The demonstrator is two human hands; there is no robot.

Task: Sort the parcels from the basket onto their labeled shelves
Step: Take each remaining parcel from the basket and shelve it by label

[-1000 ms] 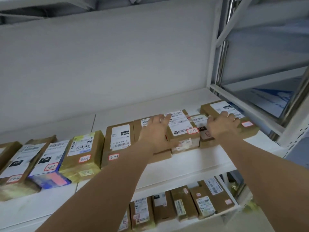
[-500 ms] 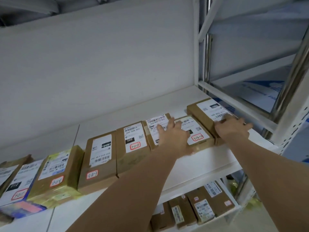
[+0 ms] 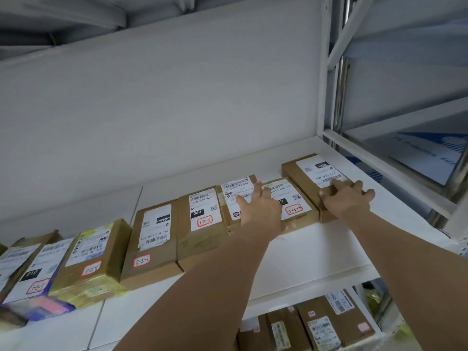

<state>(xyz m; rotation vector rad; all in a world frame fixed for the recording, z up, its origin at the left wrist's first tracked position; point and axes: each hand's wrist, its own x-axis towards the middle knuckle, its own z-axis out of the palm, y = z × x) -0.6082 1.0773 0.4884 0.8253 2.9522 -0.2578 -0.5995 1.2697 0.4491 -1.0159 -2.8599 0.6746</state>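
**Straightening the row on the upper shelf**

White shelving fills the view, and the upper shelf [image 3: 316,249] carries a line of brown parcels lying flat with their labels up. The right hand [image 3: 347,201] lies on the near end of the rightmost parcel [image 3: 301,173], fingers spread and loosely bent over its top and near corner, the thumb out to the side; whether the fingertips hook the far edge cannot be told. The left hand [image 3: 260,211] rests flat across the seam between two neighbours, fingers straight and slightly fanned, covering part of the white-labelled parcel [image 3: 235,198] under the fingertips and the parcel marked in red [image 3: 296,203] just beside the thumb. Both hands appear to press down and nudge, which probably serves to square these three parcels against each other and keep the red tags readable at the front edge.

Beyond the left fingers the row runs on: a box tagged 8-2-4 [image 3: 202,219], a taller carton [image 3: 152,239], a yellow-taped parcel [image 3: 93,262], then others cut off by the frame. Past the right fingers the shelf is bare up to the white upright post [image 3: 326,72], so that side offers room. The tight packing to the left is what limits sliding. Below the wrists, a lower shelf holds more parcels [image 3: 324,323]. No basket is in view.
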